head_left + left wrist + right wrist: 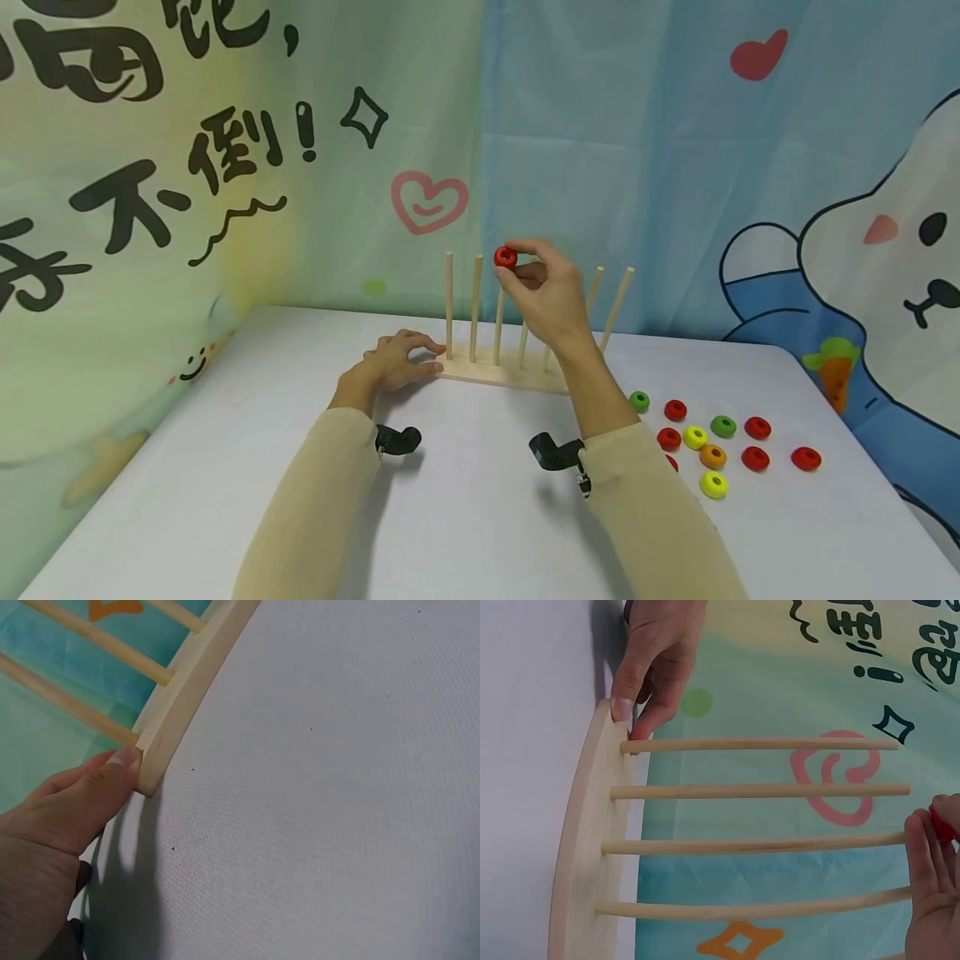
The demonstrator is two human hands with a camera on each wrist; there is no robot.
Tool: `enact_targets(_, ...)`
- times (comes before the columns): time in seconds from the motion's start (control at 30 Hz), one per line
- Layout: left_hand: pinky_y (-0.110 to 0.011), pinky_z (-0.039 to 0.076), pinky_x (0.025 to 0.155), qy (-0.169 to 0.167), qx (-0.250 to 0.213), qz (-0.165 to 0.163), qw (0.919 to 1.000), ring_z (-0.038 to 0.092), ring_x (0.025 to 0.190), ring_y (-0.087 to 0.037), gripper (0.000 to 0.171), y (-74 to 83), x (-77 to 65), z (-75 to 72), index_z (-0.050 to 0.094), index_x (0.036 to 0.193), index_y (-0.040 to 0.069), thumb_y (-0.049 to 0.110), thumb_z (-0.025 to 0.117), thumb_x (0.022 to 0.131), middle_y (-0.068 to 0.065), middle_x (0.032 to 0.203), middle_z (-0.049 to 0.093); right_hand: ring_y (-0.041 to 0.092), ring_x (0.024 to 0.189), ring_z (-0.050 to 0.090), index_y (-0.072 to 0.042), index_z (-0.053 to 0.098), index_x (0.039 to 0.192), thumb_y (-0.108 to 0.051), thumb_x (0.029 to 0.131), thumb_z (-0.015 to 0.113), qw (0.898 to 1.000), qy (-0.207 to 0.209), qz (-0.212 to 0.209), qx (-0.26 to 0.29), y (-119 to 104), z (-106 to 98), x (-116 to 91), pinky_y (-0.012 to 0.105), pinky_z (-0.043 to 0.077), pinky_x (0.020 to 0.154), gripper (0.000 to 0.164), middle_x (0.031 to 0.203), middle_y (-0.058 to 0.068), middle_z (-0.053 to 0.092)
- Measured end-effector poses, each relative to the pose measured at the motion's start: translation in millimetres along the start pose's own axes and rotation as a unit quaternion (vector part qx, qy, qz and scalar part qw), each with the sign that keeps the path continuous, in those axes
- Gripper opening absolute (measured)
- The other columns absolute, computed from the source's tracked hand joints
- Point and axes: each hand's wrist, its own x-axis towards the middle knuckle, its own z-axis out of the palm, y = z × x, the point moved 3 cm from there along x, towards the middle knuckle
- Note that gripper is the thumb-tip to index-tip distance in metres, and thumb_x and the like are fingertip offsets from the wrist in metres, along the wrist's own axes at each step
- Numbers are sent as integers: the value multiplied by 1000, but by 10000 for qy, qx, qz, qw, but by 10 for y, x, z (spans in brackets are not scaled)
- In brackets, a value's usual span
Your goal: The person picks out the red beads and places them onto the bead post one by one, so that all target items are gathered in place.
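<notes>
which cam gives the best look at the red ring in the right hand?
Head view: the red ring shows whole, hole visible, pinched by the right hand above the wooden peg rack. The right wrist view catches only a red sliver at the frame edge behind the fingers. The left wrist view does not show it.

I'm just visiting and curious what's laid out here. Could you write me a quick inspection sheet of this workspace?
Surface: white table, cloth-like weave in the left wrist view.
Job's things: wooden peg rack with upright pegs, none carrying a ring; red ring held at the top of the third peg from the left.
Clutter: loose red, green, yellow and orange rings on the table to the right.
Hands: left hand rests fingertips against the rack's left end; right hand pinches the red ring.
Cables: nothing seen; a small black camera sits on each wrist.
Surroundings: pastel cartoon backdrop with hearts and black lettering.
</notes>
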Motion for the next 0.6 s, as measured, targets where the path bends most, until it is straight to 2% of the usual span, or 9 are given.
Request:
enact_targets(0.13, -73, 24, 111, -18, -70, -54, 10000, 22, 150, -39, 37, -6, -4, -5, 66, 133, 41, 51, 66, 97, 0, 164, 33, 23, 89, 76, -7, 70, 124, -11, 94, 75, 9996, 109, 148, -203, -6, 3, 8, 25, 59, 80, 31, 117, 9, 72)
enact_targets(0.37, -76, 23, 110, -120, -52, -166, 9998, 20, 151, -39, 36, -62, 24, 4, 65, 132, 45, 53, 66, 97, 4, 164, 31, 25, 88, 77, -7, 73, 122, -11, 93, 76, 9981, 257, 405, -394, -29, 11, 29, 27, 60, 77, 29, 117, 10, 73)
enact_targets(0.6, -76, 23, 110, -81, -51, 28, 10000, 21, 151, -40, 37, -39, 28, -11, 65, 133, 41, 51, 66, 97, 0, 164, 32, 25, 79, 77, -9, 75, 122, -16, 94, 76, 9946, 394, 732, -622, -44, -24, 45, 21, 57, 63, 29, 120, 7, 73)
